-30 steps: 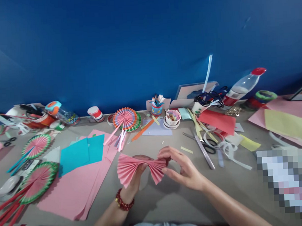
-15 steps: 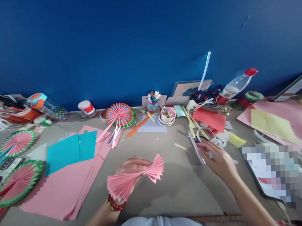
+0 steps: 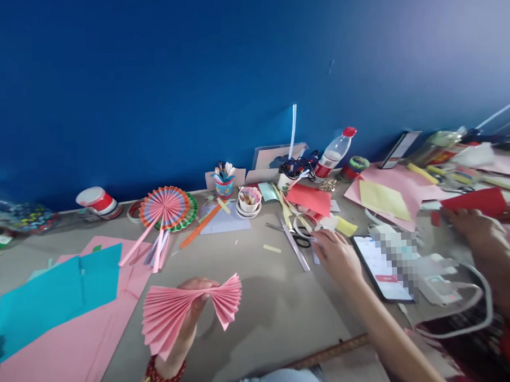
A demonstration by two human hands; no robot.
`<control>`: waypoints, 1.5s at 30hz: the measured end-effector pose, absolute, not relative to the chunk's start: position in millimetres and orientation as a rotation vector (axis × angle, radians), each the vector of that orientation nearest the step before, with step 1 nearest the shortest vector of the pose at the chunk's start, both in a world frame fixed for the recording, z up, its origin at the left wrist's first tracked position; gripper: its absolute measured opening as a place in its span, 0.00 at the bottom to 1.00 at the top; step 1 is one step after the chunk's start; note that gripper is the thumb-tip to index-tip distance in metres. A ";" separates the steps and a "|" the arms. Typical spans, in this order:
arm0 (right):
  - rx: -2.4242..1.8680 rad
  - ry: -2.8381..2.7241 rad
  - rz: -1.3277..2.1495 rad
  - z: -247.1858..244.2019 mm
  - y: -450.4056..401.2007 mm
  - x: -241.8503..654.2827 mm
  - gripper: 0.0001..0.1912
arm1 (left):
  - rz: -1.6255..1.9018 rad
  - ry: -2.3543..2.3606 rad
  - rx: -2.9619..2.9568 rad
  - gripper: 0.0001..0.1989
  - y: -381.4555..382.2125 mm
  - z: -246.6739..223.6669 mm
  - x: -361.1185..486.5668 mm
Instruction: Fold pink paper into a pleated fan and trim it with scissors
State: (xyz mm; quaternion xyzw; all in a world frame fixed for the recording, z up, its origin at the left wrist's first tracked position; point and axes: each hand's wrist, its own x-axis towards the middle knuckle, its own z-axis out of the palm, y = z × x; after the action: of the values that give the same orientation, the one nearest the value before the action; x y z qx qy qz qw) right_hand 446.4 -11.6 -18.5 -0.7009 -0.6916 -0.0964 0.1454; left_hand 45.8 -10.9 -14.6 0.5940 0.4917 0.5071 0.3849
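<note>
My left hand point(image 3: 196, 306) pinches a pink accordion-folded paper point(image 3: 171, 313) at its narrow middle, and the pleats fan out on both sides like a bow. Over the right part of the table, my right hand point(image 3: 336, 258) has its fingers stretched out to the left, with nothing visibly held. Just beyond its fingertips lie scissors point(image 3: 301, 241) with black handles, a roll of tape point(image 3: 301, 225) and a narrow lavender strip point(image 3: 296, 250). Whether the fingertips touch any of these I cannot tell.
Finished paper fans point(image 3: 165, 209), a pen cup point(image 3: 224, 186) and a small white cup point(image 3: 250, 199) stand near the blue wall. Blue sheets point(image 3: 60, 295) on pink paper point(image 3: 55, 363) lie left. Right are a phone point(image 3: 383, 270), a bottle point(image 3: 333, 154) and another person's hand point(image 3: 476, 232).
The view has turned to the right, bringing another person's hand into sight. My right hand has drawn away from the lavender strip. My left hand still holds the pleated paper.
</note>
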 end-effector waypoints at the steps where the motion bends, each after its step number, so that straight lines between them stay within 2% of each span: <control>1: -2.015 -2.013 -0.266 -17.5 -9.1 446.1 0.17 | 1.276 1.241 1.519 0.08 -11.3 -14.6 45.9; 6: -1.922 -2.007 -0.294 -7.7 1.3 439.7 0.16 | 1.195 1.206 1.544 0.08 -11.2 -6.4 47.7; 12: -1.831 -2.209 -0.101 -14.9 3.9 427.2 0.15 | 1.188 1.201 1.502 0.08 -8.0 1.0 52.9; 18: -1.959 -2.119 -0.194 -17.1 9.7 399.8 0.14 | 1.116 1.188 1.382 0.09 -6.8 8.0 56.0; 24: -2.142 -2.024 -0.046 -10.8 19.5 381.3 0.10 | 1.156 1.198 1.401 0.08 -8.6 11.9 56.7; 28: -2.261 -1.923 0.016 -10.6 20.8 374.8 0.15 | 1.152 1.195 1.420 0.08 -8.8 6.0 55.8; 31: -2.305 -1.867 0.058 -10.7 22.9 373.4 0.13 | 1.160 1.182 1.419 0.09 -8.7 -0.2 54.6; 39: -2.055 -1.986 0.067 -11.8 19.0 380.6 0.08 | 1.153 1.149 1.385 0.10 -8.2 -4.8 54.2; 45: -1.939 -2.054 0.009 -15.1 18.2 402.8 0.12 | 1.185 1.248 1.329 0.16 -8.2 5.2 59.4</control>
State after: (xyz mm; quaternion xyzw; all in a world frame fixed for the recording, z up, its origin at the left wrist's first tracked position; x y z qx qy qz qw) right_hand 402.8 18.2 -15.1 -0.6778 -0.7181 0.0033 0.1578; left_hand 59.4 -8.2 5.2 0.5413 0.5081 0.4824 0.4649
